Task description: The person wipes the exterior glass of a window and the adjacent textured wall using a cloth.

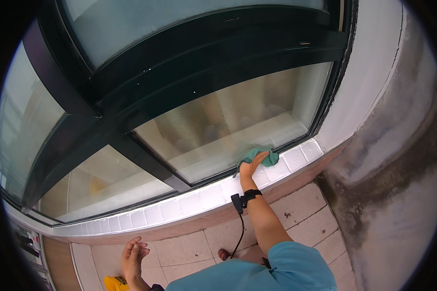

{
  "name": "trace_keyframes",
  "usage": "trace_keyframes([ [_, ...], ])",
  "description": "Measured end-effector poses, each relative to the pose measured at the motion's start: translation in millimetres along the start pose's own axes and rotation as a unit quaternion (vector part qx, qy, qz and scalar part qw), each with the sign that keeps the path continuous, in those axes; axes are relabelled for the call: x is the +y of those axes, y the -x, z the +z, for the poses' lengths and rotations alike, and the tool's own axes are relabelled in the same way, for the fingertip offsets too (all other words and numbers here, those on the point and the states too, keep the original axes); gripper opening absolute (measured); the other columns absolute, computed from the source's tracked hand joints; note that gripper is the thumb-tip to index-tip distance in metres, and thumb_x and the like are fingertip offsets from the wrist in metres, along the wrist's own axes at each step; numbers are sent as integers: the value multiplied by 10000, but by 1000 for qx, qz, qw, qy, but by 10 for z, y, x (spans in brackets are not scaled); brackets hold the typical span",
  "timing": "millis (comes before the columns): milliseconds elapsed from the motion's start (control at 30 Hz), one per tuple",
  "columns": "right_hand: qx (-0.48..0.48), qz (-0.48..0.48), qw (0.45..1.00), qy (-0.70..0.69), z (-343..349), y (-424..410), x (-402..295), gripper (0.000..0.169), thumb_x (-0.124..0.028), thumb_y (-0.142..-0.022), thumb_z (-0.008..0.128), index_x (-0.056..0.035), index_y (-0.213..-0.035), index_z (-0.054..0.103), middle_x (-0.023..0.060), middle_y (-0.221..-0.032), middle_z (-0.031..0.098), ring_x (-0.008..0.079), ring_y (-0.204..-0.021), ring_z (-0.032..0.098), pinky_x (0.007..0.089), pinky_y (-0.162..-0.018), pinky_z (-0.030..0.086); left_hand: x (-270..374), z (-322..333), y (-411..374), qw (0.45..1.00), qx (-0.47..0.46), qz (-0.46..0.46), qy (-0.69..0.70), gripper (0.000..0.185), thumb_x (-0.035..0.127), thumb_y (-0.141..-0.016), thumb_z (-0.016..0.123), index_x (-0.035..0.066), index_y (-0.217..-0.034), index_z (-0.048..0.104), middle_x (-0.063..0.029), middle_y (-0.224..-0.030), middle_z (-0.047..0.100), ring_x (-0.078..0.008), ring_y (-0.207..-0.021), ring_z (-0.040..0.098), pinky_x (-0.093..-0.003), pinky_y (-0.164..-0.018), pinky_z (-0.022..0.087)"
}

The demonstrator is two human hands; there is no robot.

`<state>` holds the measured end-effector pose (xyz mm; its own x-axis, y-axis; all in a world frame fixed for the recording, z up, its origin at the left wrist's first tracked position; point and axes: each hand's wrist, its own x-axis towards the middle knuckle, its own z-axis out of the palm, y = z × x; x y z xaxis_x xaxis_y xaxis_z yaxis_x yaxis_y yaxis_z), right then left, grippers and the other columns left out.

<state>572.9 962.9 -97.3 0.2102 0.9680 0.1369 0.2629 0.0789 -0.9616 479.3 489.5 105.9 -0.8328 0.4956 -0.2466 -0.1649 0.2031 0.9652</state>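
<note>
My right hand [253, 164] presses a green cloth [271, 158] against the bottom of a window pane [236, 120], near the lower right part of the dark frame. The cloth bunches out on both sides of the hand and lies partly over the white tiled sill [204, 194]. Part of the cloth is hidden behind the fingers. Low on the left, my left hand [133, 256] hangs in the air with nothing in it, its fingers loosely curled and apart. It is nearest to a yellow bucket [115, 283], which is cut off by the picture's bottom edge.
A dark frame [160, 83] divides the window into several panes. To the right stand a white wall edge [371, 58] and a stained grey wall [389, 189]. Pale floor tiles [184, 247] lie below the sill. A cable [242, 232] hangs from my right wrist strap [253, 195].
</note>
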Motion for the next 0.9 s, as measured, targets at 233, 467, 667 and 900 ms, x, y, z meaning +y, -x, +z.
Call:
trace_keyframes([
  [233, 41, -178, 983, -4, 108, 259, -1037, 713, -287, -958, 383, 180, -1355, 20, 362, -1431, -8, 464, -1354, 31, 482, -1106, 80, 37, -181, -183, 998, -34, 38, 42, 298, 182, -919, 525, 9, -1161, 535, -81, -897, 620, -138, -743, 599, -251, -711, 506],
  [467, 57, -402, 914, 10, -194, 232, -2457, 706, -383, -949, 356, 64, -1420, 77, 282, -1474, 37, 431, -1374, 34, 581, -1063, 72, -59, -742, -244, 995, -24, 60, 75, 292, 178, -916, 526, 11, -1156, 541, -77, -890, 622, -133, -730, 594, -250, -692, 501],
  [667, 100, -373, 921, 56, -16, 359, -2110, 695, -374, -952, 350, 61, -1421, 78, 259, -1480, 55, 420, -1375, 46, 587, -1063, 55, -305, -1279, -229, 996, -8, 38, 85, 297, 188, -914, 533, 13, -1152, 547, -76, -885, 625, -126, -705, 594, -247, -677, 504],
  [900, 48, -110, 992, -39, 395, 661, -728, 701, -361, -976, 299, 126, -1387, 7, 297, -1466, -30, 405, -1374, -9, 442, -1124, 37, -311, -1388, -257, 998, -7, 25, 62, 294, 203, -916, 534, 28, -1152, 549, -64, -872, 624, -129, -702, 597, -248, -663, 505],
])
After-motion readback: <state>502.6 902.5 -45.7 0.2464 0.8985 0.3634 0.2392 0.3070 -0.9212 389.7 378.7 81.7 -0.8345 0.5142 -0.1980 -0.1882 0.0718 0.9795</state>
